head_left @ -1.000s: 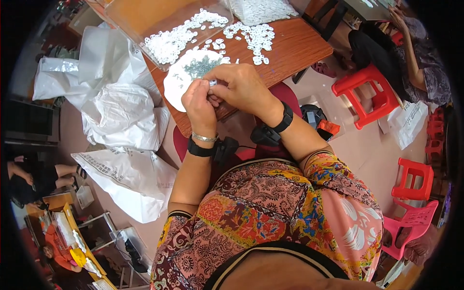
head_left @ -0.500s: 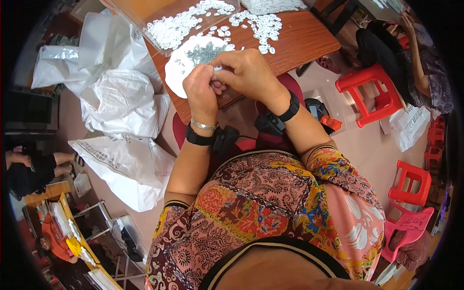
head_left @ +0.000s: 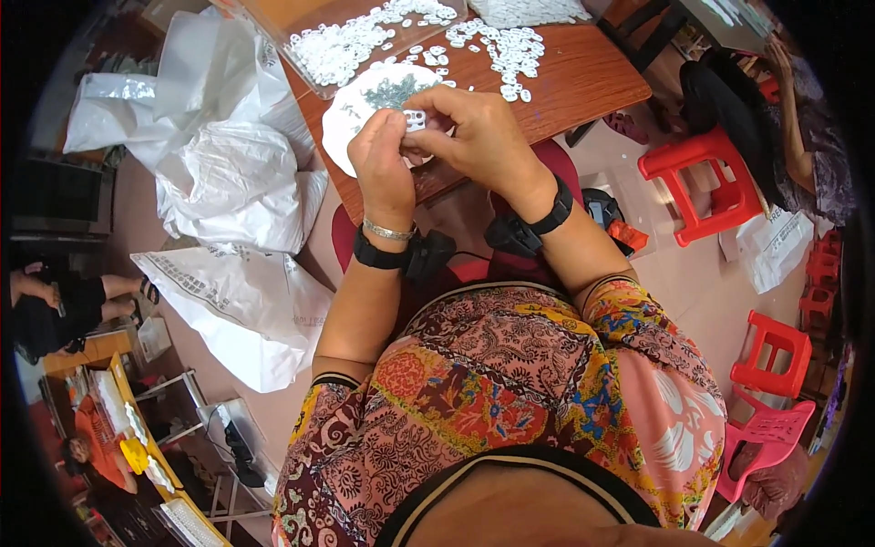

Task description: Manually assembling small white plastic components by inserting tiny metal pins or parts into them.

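Above the near edge of the wooden table, both hands meet around a small white plastic piece (head_left: 416, 119) with two dark holes. My left hand (head_left: 383, 169) pinches it from the left with thumb and fingers. From the other side my right hand (head_left: 483, 137) grips it between thumb and index finger. Just beyond the fingers lies a round white plate (head_left: 339, 137), bearing a heap of tiny dark grey parts (head_left: 390, 93) too small to make out. Similar white pieces (head_left: 339, 53) fill a shallow clear tray, and more loose ones (head_left: 515, 56) are scattered on the tabletop (head_left: 588, 77).
White woven sacks (head_left: 228, 187) stand left of the table, with another sack (head_left: 241, 314) nearer me. Red plastic stools (head_left: 702, 187) and a pink chair (head_left: 770, 438) are on the right. A person in dark clothes (head_left: 729, 109) sits at the far right; others are at the left.
The white piece is now turned so its two holes face up, and more of it shows between my fingers. My right fingers have shifted; the whole view has moved slightly.
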`<state>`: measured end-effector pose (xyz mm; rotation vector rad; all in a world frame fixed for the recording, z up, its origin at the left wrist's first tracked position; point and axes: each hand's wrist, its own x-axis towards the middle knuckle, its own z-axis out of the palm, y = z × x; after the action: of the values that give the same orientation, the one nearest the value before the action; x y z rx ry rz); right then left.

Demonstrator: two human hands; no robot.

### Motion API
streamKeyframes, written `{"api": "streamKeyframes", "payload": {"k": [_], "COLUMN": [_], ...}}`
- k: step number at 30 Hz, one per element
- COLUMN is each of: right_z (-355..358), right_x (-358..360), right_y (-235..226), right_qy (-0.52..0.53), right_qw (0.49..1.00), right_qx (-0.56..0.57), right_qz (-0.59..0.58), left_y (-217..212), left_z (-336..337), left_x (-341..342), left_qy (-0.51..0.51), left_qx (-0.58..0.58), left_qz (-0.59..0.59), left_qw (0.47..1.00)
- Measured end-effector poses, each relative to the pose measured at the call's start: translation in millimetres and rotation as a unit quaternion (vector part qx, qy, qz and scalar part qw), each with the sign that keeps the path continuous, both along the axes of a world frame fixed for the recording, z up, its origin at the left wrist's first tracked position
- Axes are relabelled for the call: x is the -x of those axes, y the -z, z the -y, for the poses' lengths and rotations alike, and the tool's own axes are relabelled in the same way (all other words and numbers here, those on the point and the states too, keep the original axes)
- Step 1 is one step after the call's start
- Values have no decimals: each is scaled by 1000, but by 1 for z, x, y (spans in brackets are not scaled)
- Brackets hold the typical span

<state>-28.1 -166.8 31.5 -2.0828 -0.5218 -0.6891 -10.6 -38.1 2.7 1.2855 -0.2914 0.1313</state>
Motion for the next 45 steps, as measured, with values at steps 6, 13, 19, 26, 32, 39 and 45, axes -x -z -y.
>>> {"api": "streamKeyframes", "payload": {"k": [6,13,19,26,32,39,45], "right_z": [3,3,4,2,5,4,2], "right_x": [2,2,1,-1,-1,-2,0], "right_y": [-2,-1,1,1,1,1,-2], "right_qy": [-18,-18,-20,-24,-26,-36,-55], "right_qw": [1000,1000,1000,999,1000,999,996], "right_qx": [14,-12,-11,-21,-12,-13,-69], "right_qz": [5,-2,4,12,9,23,-22], "left_y": [-4,-5,-5,-6,-8,-5,-10], "left_z": [-3,-2,-2,0,1,-2,-7], "left_x": [0,3,5,5,4,0,1], "left_qy": [55,53,44,33,66,66,65], "left_qx": [31,1,-7,17,94,95,49], "left_qz": [-15,-20,-34,-30,-47,-65,-31], "left_qw": [998,998,998,999,992,991,996]}}
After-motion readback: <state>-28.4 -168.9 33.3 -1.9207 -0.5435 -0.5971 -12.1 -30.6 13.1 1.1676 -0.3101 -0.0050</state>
